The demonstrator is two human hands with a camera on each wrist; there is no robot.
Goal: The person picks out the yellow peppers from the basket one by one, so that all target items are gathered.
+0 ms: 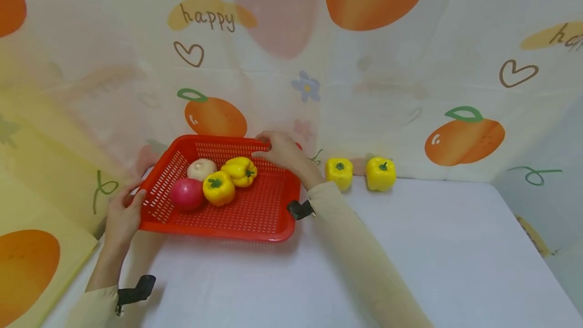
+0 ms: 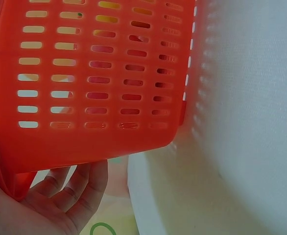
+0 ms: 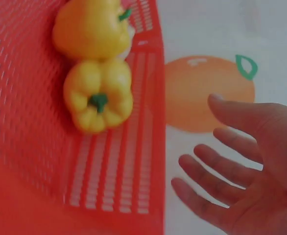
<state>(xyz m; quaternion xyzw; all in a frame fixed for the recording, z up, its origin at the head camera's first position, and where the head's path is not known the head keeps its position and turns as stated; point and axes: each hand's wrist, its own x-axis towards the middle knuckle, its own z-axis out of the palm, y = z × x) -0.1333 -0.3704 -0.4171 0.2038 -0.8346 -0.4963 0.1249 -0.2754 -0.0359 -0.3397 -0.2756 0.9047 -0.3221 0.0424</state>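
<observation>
A red plastic basket [image 1: 264, 206] stands tilted over the table, its underside showing in the left wrist view. My left hand [image 1: 122, 219] grips its left end, thumb over the rim and fingers curled beneath in the left wrist view. At the back rim is my right hand [image 1: 284, 153]; its fingers are spread and apart from the basket in the right wrist view. Inside lie two yellow bell peppers, one at the front [image 1: 219, 189] and one farther back [image 1: 240, 171], beside a dark pink round fruit [image 1: 186, 194] and a pale round item [image 1: 202, 169].
Two more yellow bell peppers, one nearer the basket [image 1: 339, 172] and another to its right [image 1: 380, 174], stand at the table's back edge. A white cloth covers the table [image 1: 410, 257]. Behind it hangs a fruit-printed curtain [image 1: 373, 65].
</observation>
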